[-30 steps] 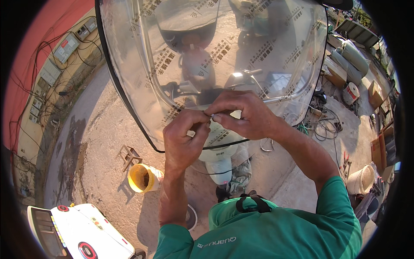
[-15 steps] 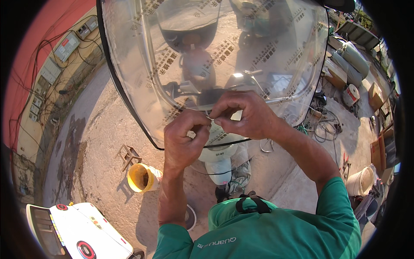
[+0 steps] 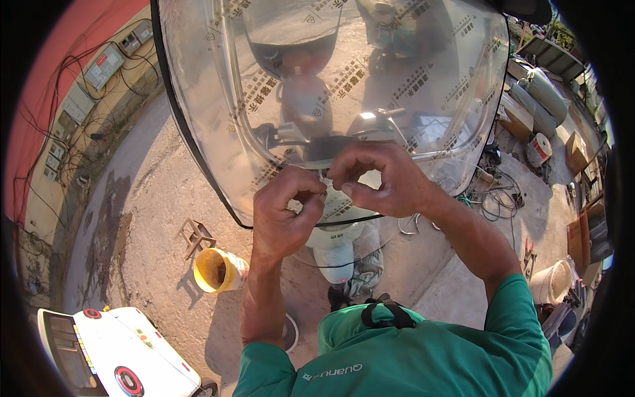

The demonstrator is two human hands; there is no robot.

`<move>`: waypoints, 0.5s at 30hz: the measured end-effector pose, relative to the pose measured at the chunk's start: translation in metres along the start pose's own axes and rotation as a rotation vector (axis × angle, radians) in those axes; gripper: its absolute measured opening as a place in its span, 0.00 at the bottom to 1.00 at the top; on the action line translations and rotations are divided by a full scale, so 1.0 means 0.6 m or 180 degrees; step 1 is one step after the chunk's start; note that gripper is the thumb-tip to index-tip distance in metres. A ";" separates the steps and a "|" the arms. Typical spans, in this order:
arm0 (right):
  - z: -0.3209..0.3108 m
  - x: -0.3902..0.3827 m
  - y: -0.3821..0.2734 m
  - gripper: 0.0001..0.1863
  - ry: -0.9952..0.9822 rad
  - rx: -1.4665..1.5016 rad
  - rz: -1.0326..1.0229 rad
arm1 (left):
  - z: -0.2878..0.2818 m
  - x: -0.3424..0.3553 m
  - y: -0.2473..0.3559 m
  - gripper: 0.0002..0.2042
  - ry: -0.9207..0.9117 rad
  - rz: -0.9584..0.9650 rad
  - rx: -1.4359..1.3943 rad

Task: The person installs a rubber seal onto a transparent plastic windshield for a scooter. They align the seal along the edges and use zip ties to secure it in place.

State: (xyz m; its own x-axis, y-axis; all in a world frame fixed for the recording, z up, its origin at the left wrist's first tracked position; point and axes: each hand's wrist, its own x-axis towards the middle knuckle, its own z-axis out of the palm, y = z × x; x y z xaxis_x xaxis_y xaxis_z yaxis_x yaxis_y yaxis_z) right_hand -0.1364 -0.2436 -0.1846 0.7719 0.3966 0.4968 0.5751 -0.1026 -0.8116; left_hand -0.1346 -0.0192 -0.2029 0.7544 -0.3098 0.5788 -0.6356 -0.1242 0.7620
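Observation:
A large clear curved windshield panel with a dark rim and a printed protective film fills the upper middle of the view. Both hands are raised against its lower part. My left hand has its fingers curled around a small white piece. My right hand pinches a small white strip between thumb and forefinger. The fingertips of the two hands nearly touch. A scooter's handlebars and seat show dimly through the panel.
On the concrete ground below lie a yellow bucket on its side, a small metal stool, cables, a white bucket and a white vehicle body at lower left. Gas cylinders and boxes stand at the right. A wall with electric meters runs along the left.
The two hands have come closer together, their fingertips now nearly meeting at the white strip. The panel has stayed where it was.

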 end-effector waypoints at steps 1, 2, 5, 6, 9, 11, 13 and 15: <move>0.001 0.001 -0.002 0.11 0.0015 0.0006 0.0070 | 0.000 0.000 -0.001 0.09 0.0005 0.0010 -0.0017; 0.003 0.002 -0.002 0.12 0.0030 0.0012 0.0141 | -0.001 0.001 -0.002 0.09 0.0003 0.0005 -0.0029; 0.016 0.012 0.000 0.09 0.0158 -0.1114 -0.0488 | -0.002 0.001 -0.004 0.09 -0.0005 0.0023 -0.0027; 0.019 0.012 0.006 0.09 0.0242 -0.1204 -0.0648 | -0.004 0.002 -0.006 0.09 -0.0013 0.0057 -0.0012; 0.027 0.012 0.022 0.08 0.0442 -0.1361 -0.0903 | -0.002 0.001 -0.005 0.09 0.0011 0.0069 -0.0048; 0.033 0.008 0.019 0.07 0.0505 -0.1317 -0.0778 | -0.001 -0.001 -0.005 0.09 0.0054 0.0010 -0.0071; 0.036 0.006 0.016 0.07 0.0590 -0.1329 -0.0612 | 0.000 -0.004 -0.007 0.09 0.0104 -0.0077 -0.0077; 0.040 0.005 0.016 0.07 0.0692 -0.1328 -0.0527 | 0.004 -0.006 -0.002 0.08 0.0184 -0.0219 -0.0029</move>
State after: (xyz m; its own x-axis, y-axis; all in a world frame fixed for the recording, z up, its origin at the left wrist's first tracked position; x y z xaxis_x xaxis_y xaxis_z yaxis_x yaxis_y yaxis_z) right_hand -0.1351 -0.2213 -0.1985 0.6743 0.2435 0.6972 0.7197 -0.4281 -0.5465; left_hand -0.1368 -0.0200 -0.2068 0.8046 -0.2458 0.5406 -0.5807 -0.1347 0.8029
